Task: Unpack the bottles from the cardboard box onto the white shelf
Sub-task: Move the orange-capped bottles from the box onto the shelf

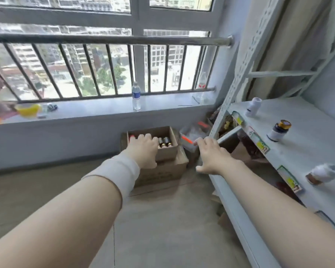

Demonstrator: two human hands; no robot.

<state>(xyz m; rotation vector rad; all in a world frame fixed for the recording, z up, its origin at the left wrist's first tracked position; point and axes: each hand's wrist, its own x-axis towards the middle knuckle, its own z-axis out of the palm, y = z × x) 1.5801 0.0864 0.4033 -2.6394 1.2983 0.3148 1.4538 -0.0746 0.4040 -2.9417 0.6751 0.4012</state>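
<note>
No writing could be read. The blue label on the water bottle (pixel 136 95) on the window sill and the green-and-yellow tags (pixel 260 145) along the front edge of the white shelf (pixel 307 151) were too blurred.

A small cardboard box (pixel 168 149) was recorded on top of a larger carton (pixel 162 174) on the floor below the sill. Clear plastic packaging (pixel 190 135) lay between the box and the shelf.

Dark, gold-capped bottles (pixel 164 142) were seen in the right half of the box. The left hand (pixel 143 149) was reached into the left half, just beside them. Its fingertips were hidden, so its grip could not be told.

The right hand (pixel 213 157) was held spread and empty over the packaging.

Three bottles were noted on the shelf: a white bottle (pixel 253 106), a gold-capped bottle (pixel 278 130) and a blurred brown-capped bottle (pixel 321 174).
</note>
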